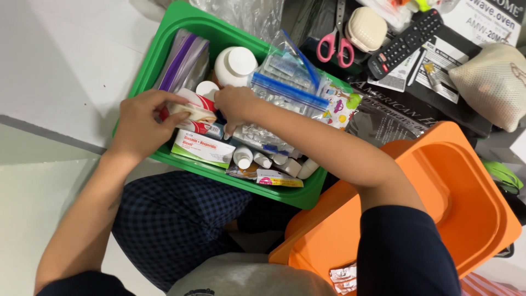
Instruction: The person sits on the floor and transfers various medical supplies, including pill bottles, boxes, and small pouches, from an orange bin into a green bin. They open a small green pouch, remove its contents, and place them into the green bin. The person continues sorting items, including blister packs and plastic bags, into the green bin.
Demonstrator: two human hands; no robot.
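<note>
A green rectangular plastic bin (164, 52) sits on the pale floor (60, 71) in front of the person's knees, packed with small medicine items, and everything else is placed against it. The left hand (139, 125) reaches in over the bin's near left wall, its fingers closed around a small red-and-white cardboard box (193, 107) held just above the other packs. The right hand (234, 104) is in the middle of the bin, fingers bent downward and pinched narrow among the contents; what they grip, if anything, is hidden by the hand itself. Just below the held box, against the bin's near wall, lies a white and green flat cardboard carton (203, 148). To the right of that carton, along the same wall, stand several small white plastic bottles (244, 157). At the bin's far side stands a round white plastic jar with a screw lid (235, 66), and beside it, toward the bin's right end, are clear zip bags with blue seals (287, 87) holding blister strips. A purple-edged clear pouch (183, 60) leans in the bin's far left corner. Beyond the bin's right end lie pink-handled scissors (334, 46) and a black remote control (404, 44). An orange plastic lid (438, 214) rests close by the bin's near right corner, partly under the right arm.
</note>
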